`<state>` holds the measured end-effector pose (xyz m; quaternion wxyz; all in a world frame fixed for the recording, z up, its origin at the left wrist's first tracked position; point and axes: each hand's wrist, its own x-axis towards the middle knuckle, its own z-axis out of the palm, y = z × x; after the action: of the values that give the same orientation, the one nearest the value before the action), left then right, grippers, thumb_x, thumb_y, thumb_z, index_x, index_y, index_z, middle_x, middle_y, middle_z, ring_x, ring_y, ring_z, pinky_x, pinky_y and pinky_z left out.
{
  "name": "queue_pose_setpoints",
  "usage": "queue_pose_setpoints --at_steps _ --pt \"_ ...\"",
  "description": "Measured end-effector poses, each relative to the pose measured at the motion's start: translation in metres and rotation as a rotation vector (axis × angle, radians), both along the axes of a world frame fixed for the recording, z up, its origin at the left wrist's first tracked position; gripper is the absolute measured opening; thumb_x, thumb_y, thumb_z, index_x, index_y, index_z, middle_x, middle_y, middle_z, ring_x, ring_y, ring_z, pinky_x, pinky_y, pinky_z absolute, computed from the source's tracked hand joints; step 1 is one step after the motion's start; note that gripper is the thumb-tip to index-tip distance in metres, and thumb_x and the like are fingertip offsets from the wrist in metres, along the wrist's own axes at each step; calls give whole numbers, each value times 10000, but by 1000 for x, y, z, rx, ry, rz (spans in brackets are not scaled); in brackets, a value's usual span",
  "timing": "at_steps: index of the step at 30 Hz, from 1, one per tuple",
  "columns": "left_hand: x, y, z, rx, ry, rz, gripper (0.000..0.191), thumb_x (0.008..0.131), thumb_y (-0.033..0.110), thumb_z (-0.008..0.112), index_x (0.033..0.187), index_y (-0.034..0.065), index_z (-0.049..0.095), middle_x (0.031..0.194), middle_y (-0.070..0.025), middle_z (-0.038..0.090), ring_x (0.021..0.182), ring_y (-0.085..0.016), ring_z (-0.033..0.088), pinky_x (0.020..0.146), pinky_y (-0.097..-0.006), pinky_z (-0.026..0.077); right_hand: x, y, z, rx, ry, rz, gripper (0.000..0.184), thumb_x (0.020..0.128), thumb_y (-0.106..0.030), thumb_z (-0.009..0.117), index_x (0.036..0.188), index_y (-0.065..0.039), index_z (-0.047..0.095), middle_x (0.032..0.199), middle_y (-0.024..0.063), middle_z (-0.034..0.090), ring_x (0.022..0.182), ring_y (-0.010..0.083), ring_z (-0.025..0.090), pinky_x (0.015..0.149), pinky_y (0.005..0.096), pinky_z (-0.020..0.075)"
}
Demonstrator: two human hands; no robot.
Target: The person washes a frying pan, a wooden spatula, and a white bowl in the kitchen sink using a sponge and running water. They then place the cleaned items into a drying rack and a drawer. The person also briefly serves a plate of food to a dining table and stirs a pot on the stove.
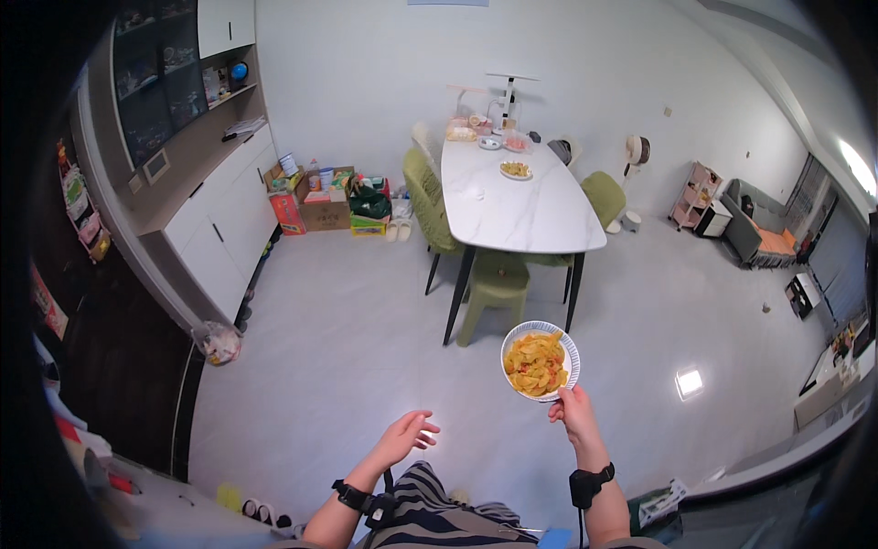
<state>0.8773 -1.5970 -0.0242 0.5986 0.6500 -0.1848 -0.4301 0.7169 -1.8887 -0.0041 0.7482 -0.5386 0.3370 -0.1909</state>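
Note:
My right hand (573, 410) grips the near rim of a round white plate (575, 353) with a blue striped border, thumb on top. Sliced yellow food with reddish bits (536, 365) fills the plate, which is held above the floor. To the left, my left hand (409, 434) hangs in the air with its fingers apart and nothing in it. Ahead stands a white marble-look dining table (525, 219). A smaller plate of yellowish food (516, 170) rests on it, with a small dish (489, 143) and a clear container of pinkish contents (516, 142) farther back.
A green stool (497, 274) stands at the table's near end, between me and it. Green chairs (429, 199) flank the table. Cardboard boxes (326, 214) line the back wall beside a white cabinet (212, 219). A plastic bag (221, 343) lies by the left doorway.

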Motion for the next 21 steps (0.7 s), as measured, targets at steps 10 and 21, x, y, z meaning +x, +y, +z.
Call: queue_pose_setpoints --at_steps 10,21 --pt "248 -168 -10 -23 -49 61 439 950 330 325 1222 -5 402 1023 -114 585 810 -155 585 698 -271 471 257 -198 -26 53 35 -55 191 879 -125 418 1019 1 449 746 73 564 482 101 525 402 216 447" --pt "449 -376 -26 39 -76 21 410 951 316 323 1193 2 427 986 -96 594 786 -144 583 676 -264 468 507 -450 -89 107 75 -139 171 861 -92 405 1014 -16 391 637 92 570 425 99 462 369 221 400"
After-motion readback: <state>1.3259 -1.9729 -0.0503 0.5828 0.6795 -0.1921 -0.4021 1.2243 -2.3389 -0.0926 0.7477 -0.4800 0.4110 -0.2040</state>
